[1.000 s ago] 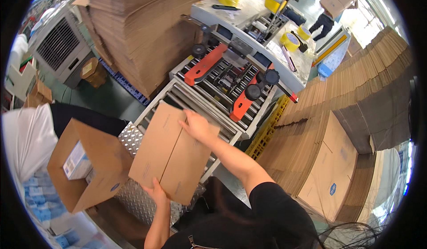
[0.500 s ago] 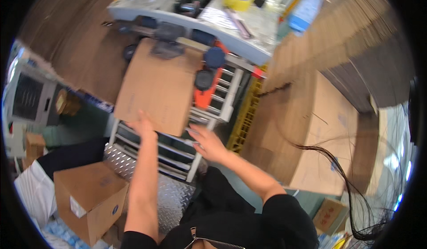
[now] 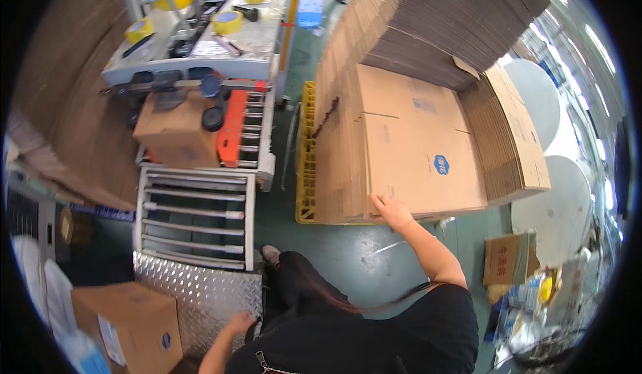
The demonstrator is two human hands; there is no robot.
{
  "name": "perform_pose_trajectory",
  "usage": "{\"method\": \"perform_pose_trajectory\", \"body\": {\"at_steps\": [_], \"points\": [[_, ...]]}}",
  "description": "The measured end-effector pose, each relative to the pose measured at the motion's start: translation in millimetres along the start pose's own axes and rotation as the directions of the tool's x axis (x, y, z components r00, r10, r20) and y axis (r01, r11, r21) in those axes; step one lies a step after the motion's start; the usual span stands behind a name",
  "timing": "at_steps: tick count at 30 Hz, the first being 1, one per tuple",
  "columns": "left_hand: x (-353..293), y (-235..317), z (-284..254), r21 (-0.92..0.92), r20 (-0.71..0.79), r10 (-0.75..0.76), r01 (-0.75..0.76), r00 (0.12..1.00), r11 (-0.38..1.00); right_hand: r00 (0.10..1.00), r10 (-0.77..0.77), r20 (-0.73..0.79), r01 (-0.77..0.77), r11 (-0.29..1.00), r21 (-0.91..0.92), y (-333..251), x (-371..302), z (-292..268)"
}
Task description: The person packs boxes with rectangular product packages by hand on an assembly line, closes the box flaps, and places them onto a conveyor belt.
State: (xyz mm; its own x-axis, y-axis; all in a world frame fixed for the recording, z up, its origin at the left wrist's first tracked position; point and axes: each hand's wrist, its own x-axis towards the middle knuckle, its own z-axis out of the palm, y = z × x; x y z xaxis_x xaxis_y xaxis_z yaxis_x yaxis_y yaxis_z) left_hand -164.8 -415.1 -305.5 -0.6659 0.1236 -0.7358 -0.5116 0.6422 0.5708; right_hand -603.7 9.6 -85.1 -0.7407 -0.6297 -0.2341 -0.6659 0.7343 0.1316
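Note:
My right hand (image 3: 392, 212) reaches out to the right, its fingers stretched onto the near left corner of the top flattened carton (image 3: 414, 167) of a stack. That carton is brown with a blue printed mark. Low in front of my body, my left hand (image 3: 241, 322) hangs over the diamond-plate metal step (image 3: 207, 294); its fingers are too foreshortened to tell open from closed. A brown box (image 3: 177, 132) stands at the taping machine, between its black rollers and the orange guide (image 3: 233, 128), apart from both hands.
A roller conveyor (image 3: 194, 217) leads to the machine, with tape rolls (image 3: 227, 22) on its top. Another closed box (image 3: 127, 324) stands at lower left. The carton stack rests on a yellow pallet (image 3: 306, 153). Further flattened cartons (image 3: 508, 133) stand on the right.
Both hands have left the box at the machine, which now sits farther in. My view has turned right; my right hand has moved to the carton stack, my left back toward my body.

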Motion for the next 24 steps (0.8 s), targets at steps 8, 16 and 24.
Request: {"method": "perform_pose_trajectory", "body": {"at_steps": [8, 16, 24], "points": [[-139.8, -19.5, 126.8, -0.315, -0.429, -0.051, -0.096, 0.902, 0.944, 0.965, -0.175, 0.196, 0.145, 0.977, 0.156, -37.8, -2.8, -26.4], [-88.8, 232.3, -50.9, -0.851, -0.422, 0.078, -0.424, 0.903, 0.309, 0.281, -0.841, -0.463, 0.956, 0.29, 0.052, -335.6, -148.4, -62.3], [-277.6, 211.5, -79.9, -0.237, -0.958, -0.063, -0.651, 0.279, 0.721, 0.682, -0.189, -0.707, 0.556, 0.762, 0.333, -318.2, -48.7, -84.6]]}}
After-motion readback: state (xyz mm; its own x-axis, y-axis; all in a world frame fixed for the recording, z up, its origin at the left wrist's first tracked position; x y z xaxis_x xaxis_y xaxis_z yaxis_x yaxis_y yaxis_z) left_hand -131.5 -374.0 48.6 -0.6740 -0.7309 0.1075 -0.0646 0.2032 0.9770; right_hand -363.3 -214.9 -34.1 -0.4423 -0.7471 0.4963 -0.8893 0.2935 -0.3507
